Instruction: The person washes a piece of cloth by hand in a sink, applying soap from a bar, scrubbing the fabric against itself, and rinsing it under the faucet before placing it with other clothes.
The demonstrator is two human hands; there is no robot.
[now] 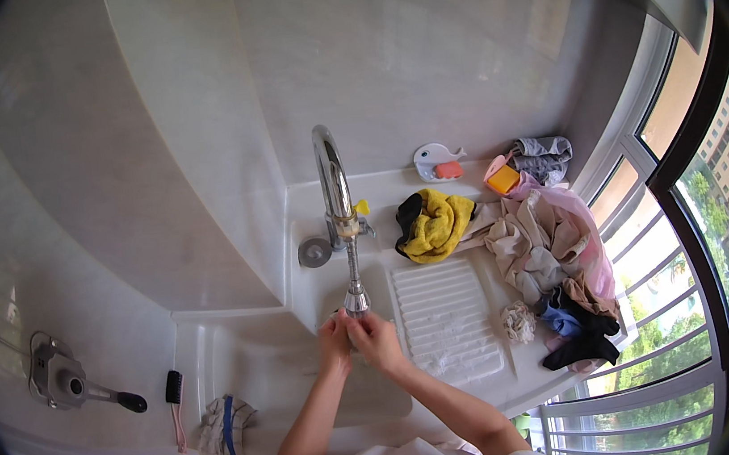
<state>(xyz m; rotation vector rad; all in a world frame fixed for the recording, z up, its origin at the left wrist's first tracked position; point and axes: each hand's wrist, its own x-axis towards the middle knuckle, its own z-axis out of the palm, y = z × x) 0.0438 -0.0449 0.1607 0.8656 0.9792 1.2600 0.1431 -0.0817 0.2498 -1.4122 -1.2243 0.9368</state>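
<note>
Both of my hands are together over the basin of a white laundry sink (pixel 266 367), just under the spray head (pixel 356 300) of a chrome faucet (pixel 330 171). My left hand (pixel 335 344) and my right hand (pixel 375 342) meet at the fingertips, close to or touching the spray head. Whatever may be between the fingers is hidden, apart from a small dark bit at their upper left. To the right of my hands lies the sink's built-in ribbed washboard (pixel 445 316), wet and with some suds on it.
Right of the faucet lie a yellow cloth (pixel 435 226), a heap of crumpled clothes (pixel 534 235), dark socks (pixel 580 348) and a whale-shaped soap dish (pixel 436 160). An orange soap bar (pixel 503 179) rests behind the heap. At left are a brush (pixel 175 397) and a bundled cloth (pixel 222 429) on the rim.
</note>
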